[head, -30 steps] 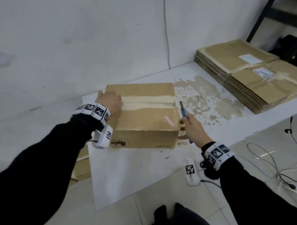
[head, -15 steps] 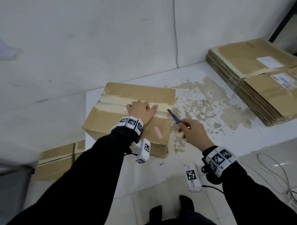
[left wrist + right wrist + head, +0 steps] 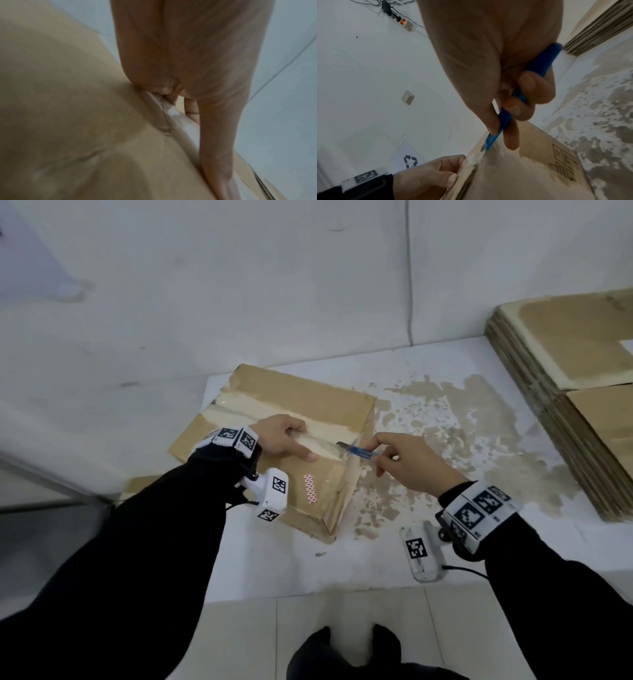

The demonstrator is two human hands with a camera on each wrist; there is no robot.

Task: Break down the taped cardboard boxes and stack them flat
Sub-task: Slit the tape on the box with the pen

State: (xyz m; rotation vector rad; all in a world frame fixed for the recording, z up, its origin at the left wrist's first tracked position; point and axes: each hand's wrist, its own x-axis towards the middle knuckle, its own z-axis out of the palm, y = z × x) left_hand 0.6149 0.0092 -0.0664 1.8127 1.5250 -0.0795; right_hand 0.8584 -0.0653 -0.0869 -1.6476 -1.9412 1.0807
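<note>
A taped cardboard box (image 3: 294,402) lies on the white table (image 3: 342,559), turned at an angle. My left hand (image 3: 281,436) rests on its top, its fingers curled at the taped seam and its thumb laid flat beside it. The left wrist view shows those fingers (image 3: 190,109) bent onto the tape of the box (image 3: 68,108). My right hand (image 3: 407,462) grips a blue utility knife (image 3: 359,453) whose blade tip touches the seam at the box's right end. In the right wrist view the knife (image 3: 505,119) meets the box (image 3: 522,175) just beside my left hand (image 3: 428,175).
A tall stack of flattened boxes (image 3: 565,364) fills the table's right end. A worn brown patch (image 3: 479,422) covers the tabletop between it and the box. More cardboard (image 3: 137,487) lies below the table's left edge. A cable (image 3: 409,285) runs down the wall. A power strip (image 3: 404,23) is on the floor.
The box has been turned to an angle. My left hand slid to the seam's right part and curled its fingers. The knife moved left until its tip reached the tape.
</note>
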